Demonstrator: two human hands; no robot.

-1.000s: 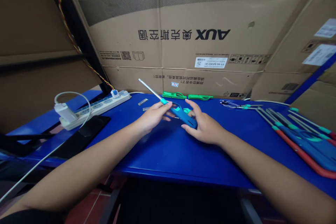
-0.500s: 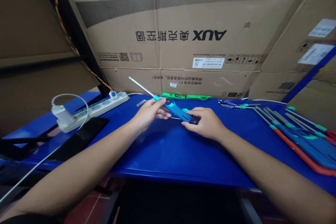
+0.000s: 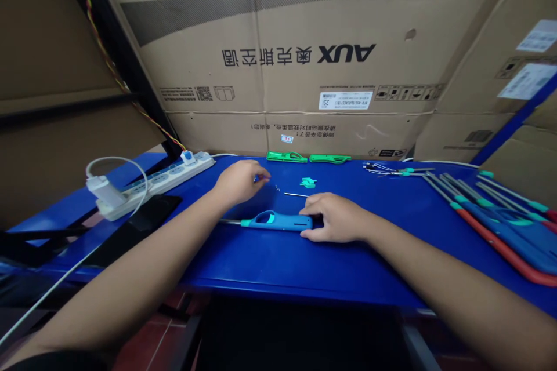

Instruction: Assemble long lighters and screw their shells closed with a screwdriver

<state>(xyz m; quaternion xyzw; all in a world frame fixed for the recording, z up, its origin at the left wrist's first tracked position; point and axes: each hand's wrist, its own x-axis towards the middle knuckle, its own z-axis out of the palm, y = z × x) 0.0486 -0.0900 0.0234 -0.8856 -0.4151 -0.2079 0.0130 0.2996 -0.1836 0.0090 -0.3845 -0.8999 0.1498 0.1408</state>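
Observation:
The blue gas lighter (image 3: 287, 222) with a turquoise trigger lies on the blue table, its metal tube pointing left and partly hidden behind my left forearm. My right hand (image 3: 337, 217) is closed on the lighter's butt end, thumb at the near side and fingers at the far side. My left hand (image 3: 241, 181) is beyond the tube, low over the table with its fingers curled together; what they hold, if anything, is hidden. Between the hands lie tiny white bits (image 3: 277, 188), a thin metal rod (image 3: 296, 194) and small turquoise parts (image 3: 308, 182).
Two green lighter shells (image 3: 286, 156) lie against the cardboard wall (image 3: 300, 6). More lighters (image 3: 509, 232) and wired metal parts (image 3: 409, 172) are at the right. A power strip (image 3: 161, 182) and a black phone-like slab (image 3: 134, 226) occupy the left side.
The lighter has come down from tilted in both hands to flat on the table. My left hand has let go of it and moved left, over where a small metal piece lay.

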